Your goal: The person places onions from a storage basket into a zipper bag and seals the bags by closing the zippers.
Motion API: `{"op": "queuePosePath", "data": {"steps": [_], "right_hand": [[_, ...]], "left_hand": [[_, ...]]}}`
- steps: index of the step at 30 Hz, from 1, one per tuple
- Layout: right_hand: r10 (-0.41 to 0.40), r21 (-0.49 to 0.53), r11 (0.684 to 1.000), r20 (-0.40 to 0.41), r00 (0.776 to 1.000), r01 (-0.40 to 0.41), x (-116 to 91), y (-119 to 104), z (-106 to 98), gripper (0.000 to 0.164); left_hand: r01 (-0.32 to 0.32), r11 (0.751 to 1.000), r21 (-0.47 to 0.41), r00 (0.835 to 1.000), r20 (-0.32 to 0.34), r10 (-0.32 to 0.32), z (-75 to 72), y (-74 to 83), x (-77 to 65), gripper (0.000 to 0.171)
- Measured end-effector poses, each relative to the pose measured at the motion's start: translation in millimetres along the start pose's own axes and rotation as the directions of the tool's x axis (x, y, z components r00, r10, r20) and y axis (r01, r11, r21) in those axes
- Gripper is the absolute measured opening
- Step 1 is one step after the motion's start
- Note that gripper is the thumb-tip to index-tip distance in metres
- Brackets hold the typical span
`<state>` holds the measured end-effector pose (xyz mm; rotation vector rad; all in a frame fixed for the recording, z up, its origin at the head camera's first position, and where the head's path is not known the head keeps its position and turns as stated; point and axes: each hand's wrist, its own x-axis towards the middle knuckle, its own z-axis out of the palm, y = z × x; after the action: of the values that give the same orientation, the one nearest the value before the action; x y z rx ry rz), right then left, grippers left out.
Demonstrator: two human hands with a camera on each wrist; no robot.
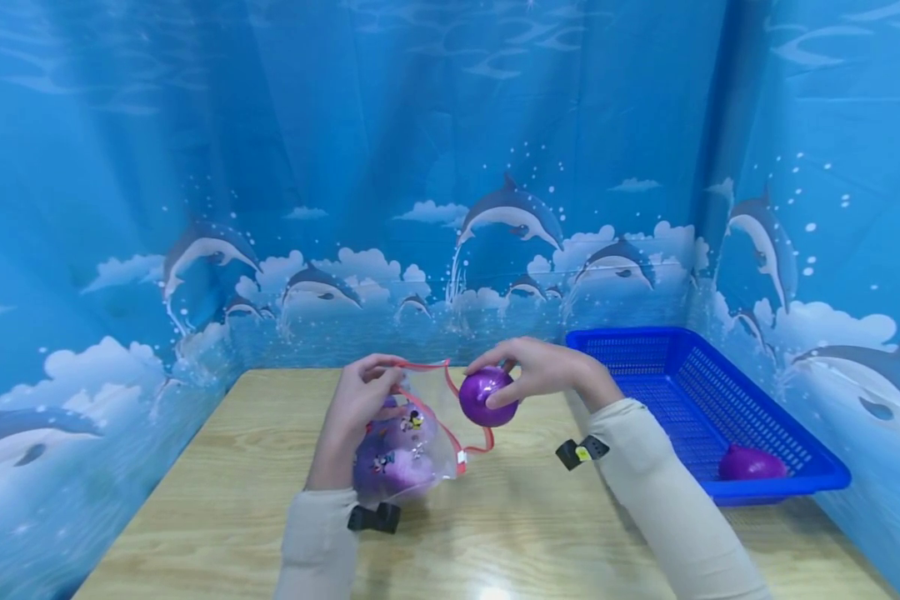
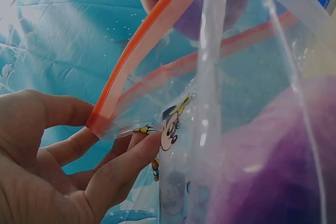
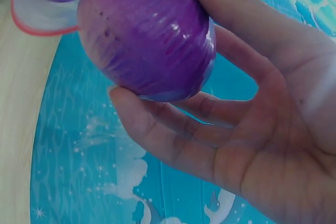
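My right hand (image 1: 543,371) grips a shiny purple onion (image 1: 482,396) between thumb and fingers, beside the mouth of a clear plastic zip bag (image 1: 438,454). In the right wrist view the onion (image 3: 149,35) shows streaked purple skin, paler on one side. My left hand (image 1: 360,404) holds the bag at one end of its opening; in the left wrist view the fingers pinch the clear film (image 2: 128,129) just below the red zip strip (image 2: 139,40). The mouth gapes toward the right hand. Inside the bag, purple onions (image 1: 405,471) show through film printed with cartoon figures.
A blue plastic basket (image 1: 776,408) stands at the right of the wooden table (image 1: 270,467), with another purple onion (image 1: 752,463) in its near corner. A blue dolphin-print curtain (image 1: 390,167) surrounds the table at the back and sides.
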<state>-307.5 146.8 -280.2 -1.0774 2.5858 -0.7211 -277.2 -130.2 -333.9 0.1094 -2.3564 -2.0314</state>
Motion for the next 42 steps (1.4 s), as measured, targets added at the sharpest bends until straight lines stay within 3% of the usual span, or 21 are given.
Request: {"op": "queuePosePath", "data": {"steps": [22,29,35,42], "right_hand": [[0.009,-0.093,0.996,0.031,0.999,-0.006,16,-18,28,0.059],[-0.063,-0.072,0.995,0.016,0.998,0.064,21,-19,31,0.048],[-0.063,-0.062,0.996,0.026,0.998,0.064,20,-18,31,0.037],[-0.047,-0.060,0.997,0.049,0.998,0.050,19,-17,29,0.036]], "left_hand": [[-0.021,1.000,-0.002,1.000,0.002,0.021,-2.2,0.0,-1.5,0.026],[-0.037,0.999,-0.010,0.999,-0.006,0.037,-1.6,0.3,-1.3,0.025],[-0.041,0.999,-0.012,0.999,-0.010,0.041,-1.0,-0.1,-0.3,0.026],[-0.036,0.999,-0.010,0.999,-0.007,0.036,-1.1,-0.6,0.0,0.027]]}}
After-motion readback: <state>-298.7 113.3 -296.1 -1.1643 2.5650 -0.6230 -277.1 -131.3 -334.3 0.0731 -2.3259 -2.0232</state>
